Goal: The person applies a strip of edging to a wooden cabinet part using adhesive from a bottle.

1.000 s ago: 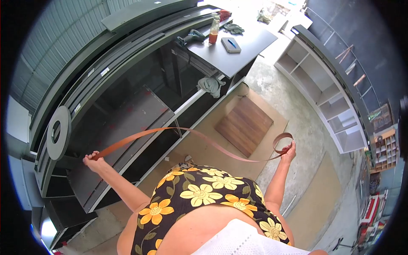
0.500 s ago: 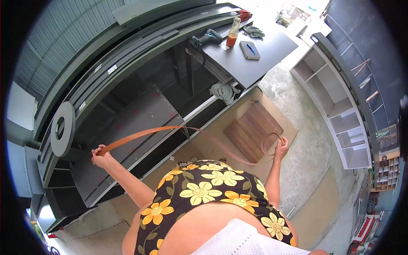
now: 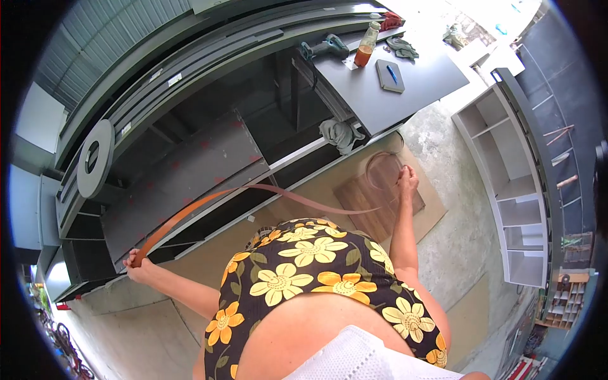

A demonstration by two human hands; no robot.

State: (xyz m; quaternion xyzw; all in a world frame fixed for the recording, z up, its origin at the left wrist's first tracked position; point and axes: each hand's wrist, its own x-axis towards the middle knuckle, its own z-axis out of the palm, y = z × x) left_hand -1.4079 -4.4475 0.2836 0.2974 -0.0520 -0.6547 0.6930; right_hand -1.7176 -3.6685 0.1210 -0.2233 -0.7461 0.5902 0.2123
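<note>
A long brown strip of edge banding (image 3: 171, 221) arcs across in front of my body. My left hand (image 3: 139, 266), far out at the left, is closed around one end of it. Over at the right, my right hand (image 3: 408, 182) is closed on the looped part of the band, whose coil is blurred by motion beside the fingers. Below that loop, dark brown wood-look boards (image 3: 364, 206) lie on a tan sheet (image 3: 430, 199) on the floor.
A grey-topped bench (image 3: 418, 82) holds a drill (image 3: 326, 47), a bottle (image 3: 366, 47), a notebook with a pen (image 3: 389, 77) and gloves (image 3: 403, 48). A grey cloth (image 3: 340, 135) hangs at its edge. A grey roll (image 3: 85, 166) stands left; a shelf unit (image 3: 500, 152) stands right.
My left hand has moved down and slightly left with its end of the strip. My right hand has risen with the coil, and the view has shifted slightly.
</note>
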